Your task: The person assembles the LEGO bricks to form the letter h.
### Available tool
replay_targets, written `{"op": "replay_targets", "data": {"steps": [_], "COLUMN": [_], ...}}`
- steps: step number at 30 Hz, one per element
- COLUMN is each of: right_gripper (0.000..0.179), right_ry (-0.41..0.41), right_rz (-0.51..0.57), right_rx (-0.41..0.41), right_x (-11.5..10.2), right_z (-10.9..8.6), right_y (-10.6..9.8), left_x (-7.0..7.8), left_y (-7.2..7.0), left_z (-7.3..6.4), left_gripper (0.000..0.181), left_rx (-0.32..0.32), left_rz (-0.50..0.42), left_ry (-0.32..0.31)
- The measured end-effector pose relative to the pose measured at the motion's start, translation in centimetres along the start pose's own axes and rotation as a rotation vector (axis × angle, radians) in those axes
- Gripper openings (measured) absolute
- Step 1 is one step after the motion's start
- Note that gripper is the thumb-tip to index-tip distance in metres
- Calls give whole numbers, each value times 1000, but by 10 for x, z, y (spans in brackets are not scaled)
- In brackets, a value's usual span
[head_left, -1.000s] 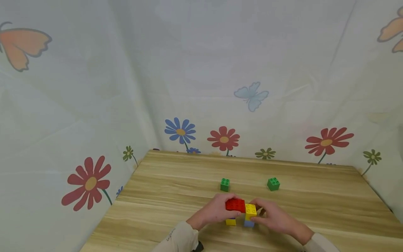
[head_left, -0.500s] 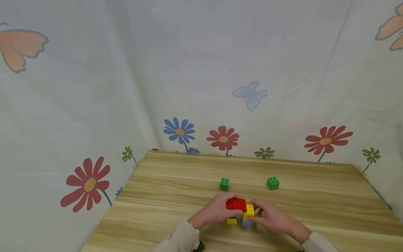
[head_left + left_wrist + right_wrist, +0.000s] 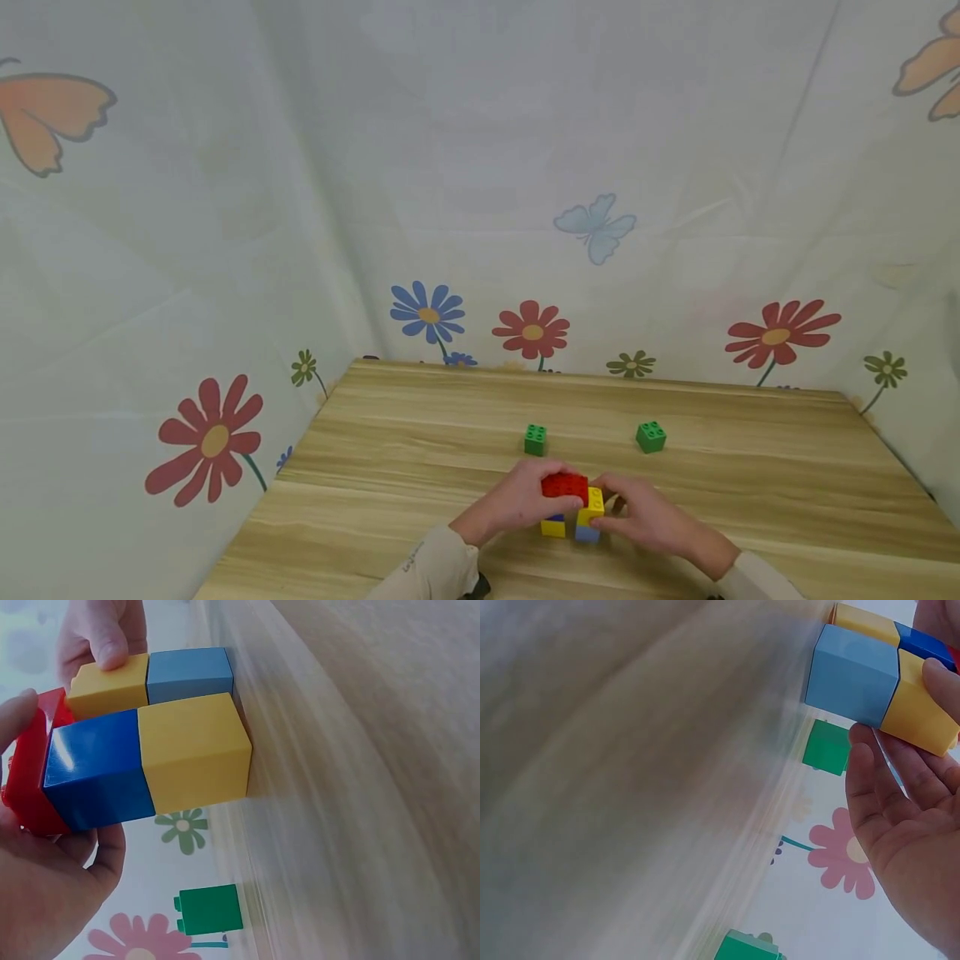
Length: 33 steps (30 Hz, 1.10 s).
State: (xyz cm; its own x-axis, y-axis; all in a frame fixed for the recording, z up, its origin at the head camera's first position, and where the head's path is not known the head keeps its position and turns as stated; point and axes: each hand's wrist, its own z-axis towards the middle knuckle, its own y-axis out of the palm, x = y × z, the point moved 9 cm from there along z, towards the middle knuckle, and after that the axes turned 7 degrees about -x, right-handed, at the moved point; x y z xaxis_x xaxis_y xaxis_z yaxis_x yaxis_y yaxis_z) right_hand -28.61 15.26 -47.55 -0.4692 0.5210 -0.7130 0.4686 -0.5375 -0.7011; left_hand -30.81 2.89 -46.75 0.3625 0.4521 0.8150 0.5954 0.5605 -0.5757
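Note:
My left hand (image 3: 517,498) grips a red toy building brick (image 3: 564,486), thumb in front and fingers behind. Under the red brick sits a dark blue brick (image 3: 97,772), with a yellow brick (image 3: 196,754) below that one. Just to the right, my right hand (image 3: 647,517) pinches another yellow brick (image 3: 590,513), stacked on a light blue brick (image 3: 587,534). In the head view the red brick's right end covers part of that yellow brick's studded top; whether it is pressed on, I cannot tell. Both stacks are upright, close together on the table.
Two green bricks stand farther back on the wooden table (image 3: 420,417), one at the left (image 3: 535,440) and one at the right (image 3: 651,437). A pale curtain (image 3: 465,167) printed with flowers and butterflies hangs behind the table and along its left side.
The yellow and light blue stack has shifted slightly left in my right hand, up to the red brick. The red brick now overlaps the yellow one's top. My left hand keeps its grip.

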Motion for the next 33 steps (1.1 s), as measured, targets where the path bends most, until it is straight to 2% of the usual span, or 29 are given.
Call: {"op": "replay_targets", "data": {"steps": [9,22,33], "right_gripper": [35,35,34], "right_ry": [-7,-39,-11], "right_rz": [7,-38,-53], "right_rx": [-1,-16,-41], "right_x": [1,-1,-4], "right_z": [1,-1,0], "right_y": [1,0,-1], "left_x": [6,13,17], "left_y": [0,0,0], "left_z": [1,3,4], "left_gripper": [33,35,35], "left_rx": [6,-6,-6], "left_rz": [22,119,171], "left_ry": [36,52,67]}}
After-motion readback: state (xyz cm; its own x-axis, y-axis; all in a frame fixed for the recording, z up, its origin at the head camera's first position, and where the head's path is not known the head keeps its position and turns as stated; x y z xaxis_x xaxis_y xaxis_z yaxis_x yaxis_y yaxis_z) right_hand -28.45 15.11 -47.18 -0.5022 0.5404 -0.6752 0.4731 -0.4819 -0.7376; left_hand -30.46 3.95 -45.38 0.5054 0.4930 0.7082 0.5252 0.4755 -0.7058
